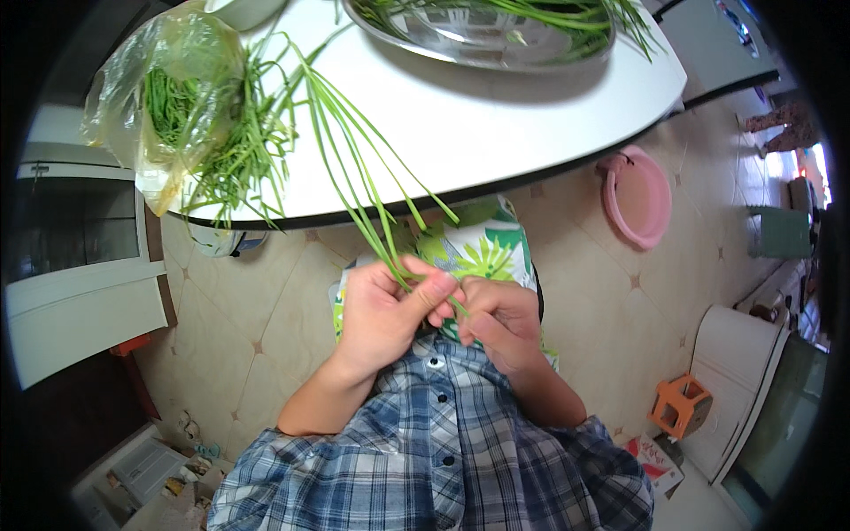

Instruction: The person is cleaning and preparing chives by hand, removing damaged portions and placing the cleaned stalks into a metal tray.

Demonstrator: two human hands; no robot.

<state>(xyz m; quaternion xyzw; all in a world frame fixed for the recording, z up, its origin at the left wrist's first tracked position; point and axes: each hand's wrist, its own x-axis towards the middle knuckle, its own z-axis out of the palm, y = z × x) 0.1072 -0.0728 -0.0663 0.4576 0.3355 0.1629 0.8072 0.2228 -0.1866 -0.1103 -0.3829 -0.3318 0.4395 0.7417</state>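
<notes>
My left hand is closed around the lower stems of a small bunch of long green chives, over my lap. The leaves fan out up and left across the table edge. Just to its right, my right hand has its thumb and fingers pinched at the stem ends. On the white table, a clear plastic bag lies at the left with a pile of green chives spilling from it. A shiny metal basin at the table's far side holds more chives.
Part of a white bowl shows behind the bag. The table's dark edge runs before my knees. A pink plastic basin stands on the tiled floor at right, an orange stool lower right. A person's legs show at far right.
</notes>
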